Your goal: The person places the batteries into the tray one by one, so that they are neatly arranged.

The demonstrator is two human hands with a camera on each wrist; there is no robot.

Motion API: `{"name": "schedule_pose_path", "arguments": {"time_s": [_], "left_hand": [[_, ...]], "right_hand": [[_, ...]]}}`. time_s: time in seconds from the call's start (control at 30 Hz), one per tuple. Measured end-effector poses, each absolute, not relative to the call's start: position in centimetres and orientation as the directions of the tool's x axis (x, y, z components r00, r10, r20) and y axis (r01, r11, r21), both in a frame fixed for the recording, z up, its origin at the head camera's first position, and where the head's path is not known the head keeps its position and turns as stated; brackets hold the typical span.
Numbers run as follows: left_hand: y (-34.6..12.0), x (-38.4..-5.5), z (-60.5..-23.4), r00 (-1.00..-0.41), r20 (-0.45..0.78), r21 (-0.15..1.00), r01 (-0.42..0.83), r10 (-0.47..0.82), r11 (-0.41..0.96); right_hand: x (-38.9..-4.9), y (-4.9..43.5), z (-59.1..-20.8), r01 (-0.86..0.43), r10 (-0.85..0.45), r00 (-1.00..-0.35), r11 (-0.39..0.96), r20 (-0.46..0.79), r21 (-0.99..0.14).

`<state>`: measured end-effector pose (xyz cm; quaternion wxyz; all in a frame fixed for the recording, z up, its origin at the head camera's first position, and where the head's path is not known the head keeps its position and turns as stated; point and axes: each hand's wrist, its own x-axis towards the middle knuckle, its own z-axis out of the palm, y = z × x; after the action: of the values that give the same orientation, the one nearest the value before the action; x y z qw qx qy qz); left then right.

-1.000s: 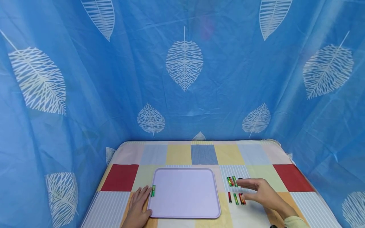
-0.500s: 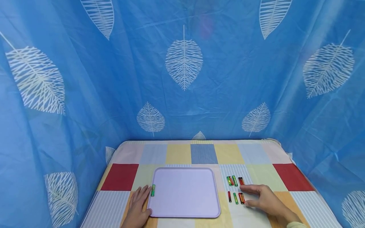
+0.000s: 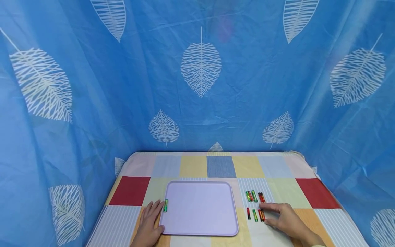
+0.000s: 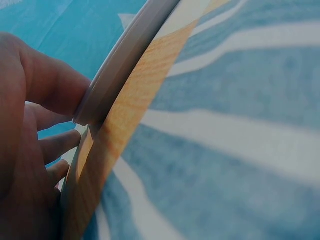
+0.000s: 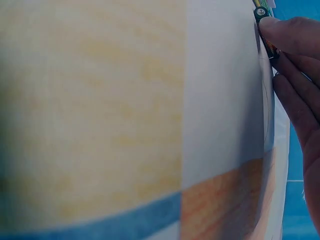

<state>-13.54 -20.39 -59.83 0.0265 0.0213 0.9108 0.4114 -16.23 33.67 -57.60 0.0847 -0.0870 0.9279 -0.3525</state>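
Note:
The lilac tray (image 3: 200,209) lies on the table with one green battery (image 3: 166,205) along its left rim. My left hand (image 3: 149,224) rests against the tray's left side, fingers extended; in the left wrist view its thumb (image 4: 60,85) touches the tray rim (image 4: 125,65). Right of the tray, several green and red batteries lie in two rows. My right hand (image 3: 285,219) is at the near row's right end, thumb and index finger at the two ends of a red-and-black battery (image 3: 262,215). The right wrist view shows the thumb (image 5: 290,35) on that battery.
In the far row lie green batteries (image 3: 254,196) and a red-and-black pair (image 3: 261,197). A red battery (image 3: 248,213) and a green one (image 3: 255,215) lie in the near row. A patchwork cloth (image 3: 220,166) covers the table; blue leaf-print curtains (image 3: 200,120) enclose it.
My right hand has moved back and down from above the far row to the near row's right end, its thumb and index finger closing in on a battery. The left hand stays put.

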Motion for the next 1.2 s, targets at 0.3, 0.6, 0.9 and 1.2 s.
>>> {"name": "schedule_pose_path", "arguments": {"time_s": [0.3, 0.6, 0.9, 1.2], "left_hand": [[-20.6, -13.5, -59.9, -0.997, -0.018, 0.763, 0.034, 0.074, 0.646], [-20.7, -13.8, -60.1, -0.997, -0.026, 0.766, 0.028, 0.074, 0.642], [-20.6, -13.7, -60.2, -0.997, -0.004, 0.766, 0.047, 0.078, 0.641], [-20.5, -13.7, -60.1, -0.997, -0.042, 0.753, 0.013, 0.067, 0.658]], "right_hand": [[-16.1, 33.6, -57.5, -0.125, -0.228, -0.971, 0.739, -0.072, -0.662], [-16.8, 33.2, -56.4, -0.121, -0.206, -0.978, 0.722, -0.045, -0.681], [-18.1, 31.1, -55.4, -0.246, -0.282, -0.958, 0.685, 0.062, -0.686], [-19.6, 27.8, -55.2, -0.348, -0.364, -0.921, 0.611, 0.138, -0.711]]}}
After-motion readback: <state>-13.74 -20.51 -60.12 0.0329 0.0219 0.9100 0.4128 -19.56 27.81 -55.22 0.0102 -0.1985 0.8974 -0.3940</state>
